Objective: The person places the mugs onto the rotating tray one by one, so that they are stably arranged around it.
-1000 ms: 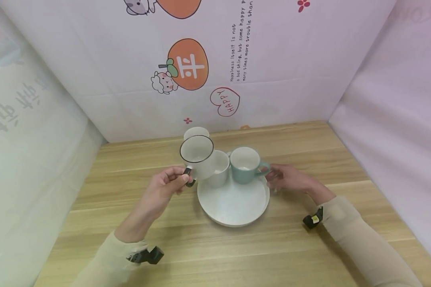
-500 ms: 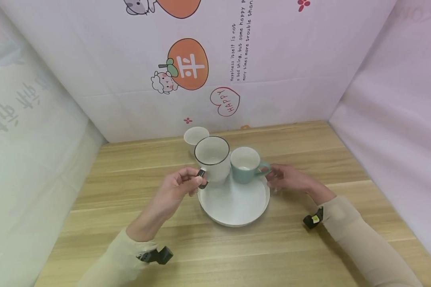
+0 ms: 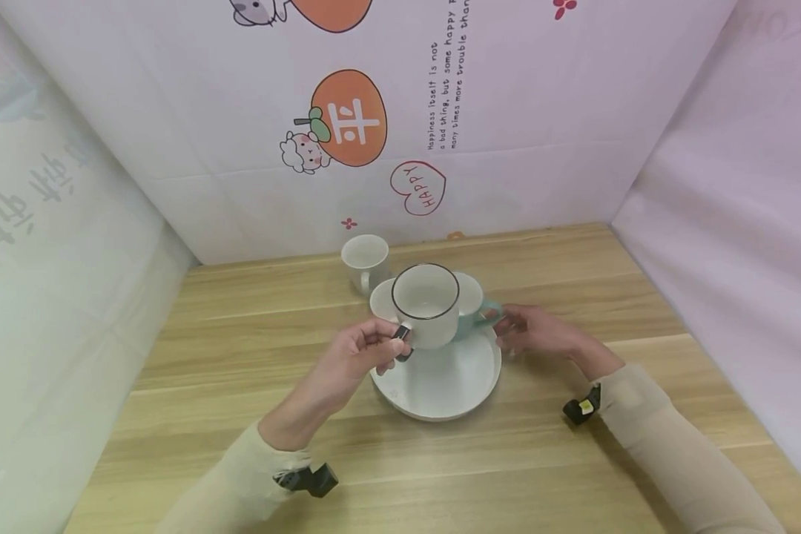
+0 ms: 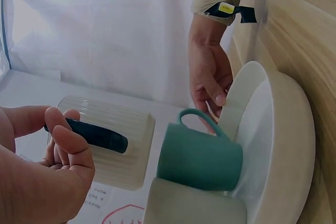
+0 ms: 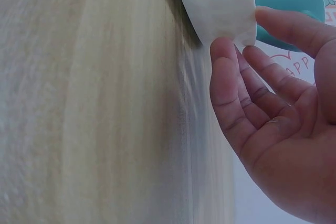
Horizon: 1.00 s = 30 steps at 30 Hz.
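Note:
My left hand [image 3: 363, 352] pinches the black handle [image 4: 97, 135] of a white mug [image 3: 429, 326] with a dark rim. That mug hangs upright above a round white tray [image 3: 437, 397], apart from it in the left wrist view. A teal mug [image 4: 199, 157] and a pale mug [image 4: 191, 205] stand side by side on the tray, both partly hidden in the head view. My right hand [image 3: 537, 330] holds the tray's right edge, near the teal mug's handle. The right wrist view has its thumb [image 5: 289, 27] on the rim and curled fingers at the wall.
Behind the tray to the left, another white mug [image 3: 365, 259] stands on the wooden table [image 3: 240, 356], its handle facing me. Printed white cloth [image 3: 507, 111] hangs along the back and both sides.
My left hand has carried the dark-rimmed mug to the right, from over the tray's left side to in front of the teal mug. The right hand has stayed at the tray's edge.

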Motion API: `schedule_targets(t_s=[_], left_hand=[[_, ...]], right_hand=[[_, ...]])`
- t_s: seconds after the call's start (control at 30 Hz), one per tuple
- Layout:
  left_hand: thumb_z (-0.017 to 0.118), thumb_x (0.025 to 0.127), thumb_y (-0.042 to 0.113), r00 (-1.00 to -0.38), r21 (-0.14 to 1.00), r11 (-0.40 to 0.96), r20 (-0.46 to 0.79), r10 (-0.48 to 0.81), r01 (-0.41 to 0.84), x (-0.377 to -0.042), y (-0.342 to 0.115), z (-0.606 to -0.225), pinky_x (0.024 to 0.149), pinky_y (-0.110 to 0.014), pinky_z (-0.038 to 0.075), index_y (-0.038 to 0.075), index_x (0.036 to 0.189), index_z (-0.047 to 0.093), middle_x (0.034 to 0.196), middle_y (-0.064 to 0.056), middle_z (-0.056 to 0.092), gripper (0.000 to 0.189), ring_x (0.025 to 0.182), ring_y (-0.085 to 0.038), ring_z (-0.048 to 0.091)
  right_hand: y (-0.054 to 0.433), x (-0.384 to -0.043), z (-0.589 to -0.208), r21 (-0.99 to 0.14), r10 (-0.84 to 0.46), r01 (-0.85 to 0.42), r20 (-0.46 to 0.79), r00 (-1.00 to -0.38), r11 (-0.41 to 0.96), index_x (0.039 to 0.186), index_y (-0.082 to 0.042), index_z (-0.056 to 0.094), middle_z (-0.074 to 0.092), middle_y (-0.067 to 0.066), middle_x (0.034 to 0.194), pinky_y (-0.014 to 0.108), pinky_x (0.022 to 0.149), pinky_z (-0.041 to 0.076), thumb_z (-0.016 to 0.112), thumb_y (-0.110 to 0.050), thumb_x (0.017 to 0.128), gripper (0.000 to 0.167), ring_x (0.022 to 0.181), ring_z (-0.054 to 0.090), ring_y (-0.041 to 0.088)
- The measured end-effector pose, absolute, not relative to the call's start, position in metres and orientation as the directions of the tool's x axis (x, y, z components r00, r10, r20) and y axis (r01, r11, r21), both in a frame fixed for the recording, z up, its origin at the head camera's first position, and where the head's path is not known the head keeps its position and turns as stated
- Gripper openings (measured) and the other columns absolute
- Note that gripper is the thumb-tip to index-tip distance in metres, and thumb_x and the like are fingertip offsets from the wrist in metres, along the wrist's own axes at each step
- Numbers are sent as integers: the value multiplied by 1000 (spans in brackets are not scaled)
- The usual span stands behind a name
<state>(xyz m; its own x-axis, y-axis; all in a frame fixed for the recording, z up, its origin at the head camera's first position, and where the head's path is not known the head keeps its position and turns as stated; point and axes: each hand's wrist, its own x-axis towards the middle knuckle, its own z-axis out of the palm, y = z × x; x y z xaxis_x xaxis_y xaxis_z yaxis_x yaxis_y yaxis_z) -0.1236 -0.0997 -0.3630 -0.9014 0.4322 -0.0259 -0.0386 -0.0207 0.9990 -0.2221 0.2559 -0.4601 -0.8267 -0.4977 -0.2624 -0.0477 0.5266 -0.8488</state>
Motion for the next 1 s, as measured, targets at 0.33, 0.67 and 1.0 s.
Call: schedule_targets(t_s=[0.33,0.67,1.0], left_hand=[[61,94,5,-882,998,-1,-60,467,-68,-121,-88,-369,66,-18,43,-4,104,61,89,7,69,13,72,-8,54],[64,93,5,-859,996,40,-87,504,-78,-114,-80,-369,65,-18,46,-8,106,60,88,10,70,19,69,-7,54],[63,94,6,-832,994,42,-104,545,-97,-112,-75,-386,68,-18,47,-11,110,59,89,9,68,24,72,-6,55]], right_hand=[[256,-224,-461,-858,-503,-52,-249,-828,511,140,-12,52,63,21,126,41,75,61,73,-15,90,55,110,64,32],[257,-225,-462,-870,-510,-43,-247,-824,492,135,-12,53,63,24,125,42,73,60,74,-15,90,49,95,68,29],[259,-223,-462,-881,-528,-54,-232,-817,470,137,-4,49,60,28,126,42,72,60,72,-11,91,52,94,70,30]])
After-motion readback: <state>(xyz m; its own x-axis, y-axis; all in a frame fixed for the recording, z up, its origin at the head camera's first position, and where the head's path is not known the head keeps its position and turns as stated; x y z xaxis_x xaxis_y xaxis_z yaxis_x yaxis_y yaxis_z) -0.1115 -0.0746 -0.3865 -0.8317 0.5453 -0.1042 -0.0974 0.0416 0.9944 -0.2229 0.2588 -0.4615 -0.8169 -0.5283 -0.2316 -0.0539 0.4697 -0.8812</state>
